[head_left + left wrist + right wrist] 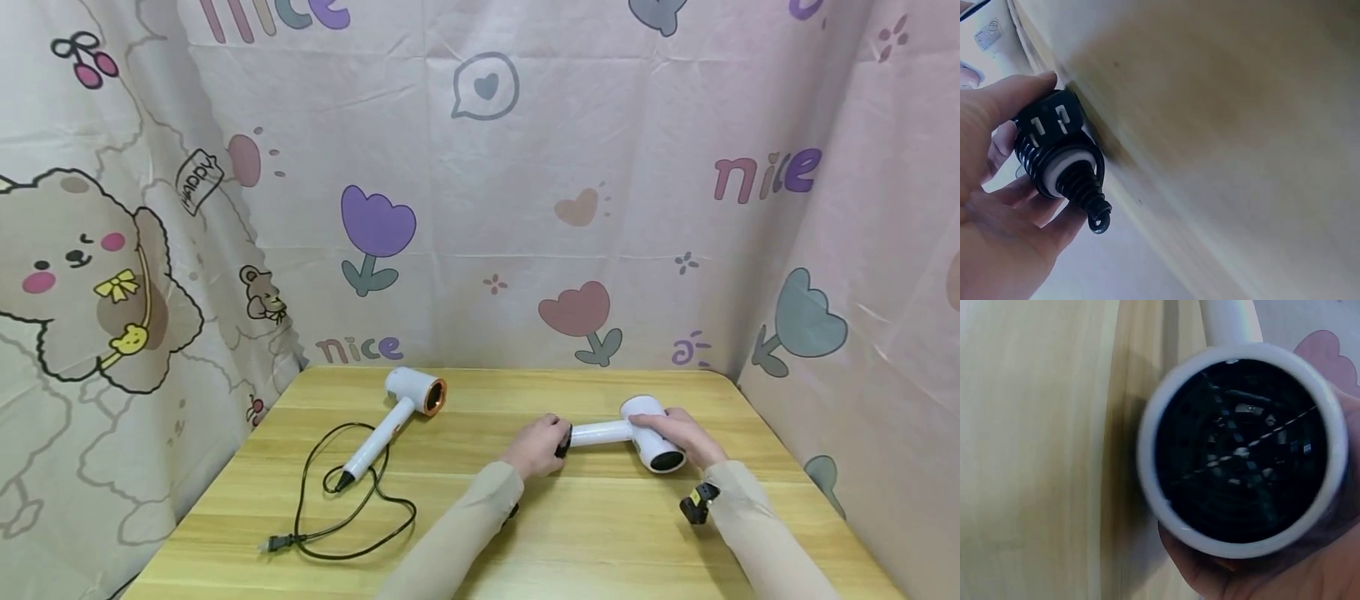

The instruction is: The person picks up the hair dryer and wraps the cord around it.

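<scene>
White hair dryer, lying crosswise between left grip and right grip, at the bench; contact with the surface not discernible. From the left wrist only: two-pronged black plug and wound black cord at the handle tip; printed label on the dryer head. From the right wrist, face-on: dark round end inside a white rim, merely oblique from the head. Well left of the left grip: second dryer, white, copper-coloured rim, with loosely looped cable. Beyond both grips: printed curtain. In the head view, handle tip largely hidden by the left grip, part of the dryer head by the right. Left grip: extended forward, thumb and fingers closed round the corded handle tip. Right grip: extended forward, curled firmly about the dryer head; black device at the cuff.
</scene>
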`<state>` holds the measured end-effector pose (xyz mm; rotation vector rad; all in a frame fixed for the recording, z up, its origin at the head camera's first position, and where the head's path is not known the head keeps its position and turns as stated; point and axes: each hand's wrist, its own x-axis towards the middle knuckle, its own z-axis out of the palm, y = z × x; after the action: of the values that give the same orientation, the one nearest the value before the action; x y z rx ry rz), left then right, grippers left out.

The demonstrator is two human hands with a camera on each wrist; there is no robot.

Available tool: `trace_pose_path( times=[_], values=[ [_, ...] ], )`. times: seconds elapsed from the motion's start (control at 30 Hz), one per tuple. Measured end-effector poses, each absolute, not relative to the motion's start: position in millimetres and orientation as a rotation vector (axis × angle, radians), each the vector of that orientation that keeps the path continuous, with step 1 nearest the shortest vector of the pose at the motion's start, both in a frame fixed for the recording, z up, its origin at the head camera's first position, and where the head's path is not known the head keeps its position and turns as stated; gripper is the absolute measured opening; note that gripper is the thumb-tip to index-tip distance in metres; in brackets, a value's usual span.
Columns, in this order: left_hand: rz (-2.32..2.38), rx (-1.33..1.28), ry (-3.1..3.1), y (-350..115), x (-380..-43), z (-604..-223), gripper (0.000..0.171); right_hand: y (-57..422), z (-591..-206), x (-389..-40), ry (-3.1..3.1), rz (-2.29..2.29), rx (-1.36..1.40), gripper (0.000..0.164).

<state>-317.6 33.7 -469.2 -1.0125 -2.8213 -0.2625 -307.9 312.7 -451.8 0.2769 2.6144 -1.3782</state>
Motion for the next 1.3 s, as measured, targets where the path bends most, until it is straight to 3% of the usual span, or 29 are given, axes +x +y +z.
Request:
trace_pose_path(
  times=[0.13, 0.37, 0.5, 0.83, 1.07, 1.3],
  values=[
    [-0.281, -1.036, -2.816, 30.4, -315.9, -468.2, 0.036, 311.3, -453.8, -308.5, 2.642, -1.377, 0.293, 0.071],
    [-0.298, -1.092, -2.805, 19.5, -311.6, -459.3, 0.063, 306.5, -452.5, -306.1, 2.669, -1.390, 0.331, 0.073],
    [-0.283, -1.119, -2.805, 9.0, -311.1, -453.8, 0.068, 302.0, -450.7, -303.7, 2.780, -1.292, 0.315, 0.073],
    [-0.336, -0.967, -2.956, -34.7, -323.2, -435.6, 0.068, 277.0, -455.5, -302.6, 3.329, -0.783, 0.032, 0.076],
    [-0.248, -0.864, -2.931, -78.4, -348.7, -422.4, 0.067, 246.8, -462.0, -298.7, 3.498, -0.728, -0.269, 0.066],
    [-0.278, -0.605, -2.945, -128.9, -375.5, -418.8, 0.077, 220.2, -461.0, -292.9, 3.425, -0.770, -0.444, 0.062]
  ],
)
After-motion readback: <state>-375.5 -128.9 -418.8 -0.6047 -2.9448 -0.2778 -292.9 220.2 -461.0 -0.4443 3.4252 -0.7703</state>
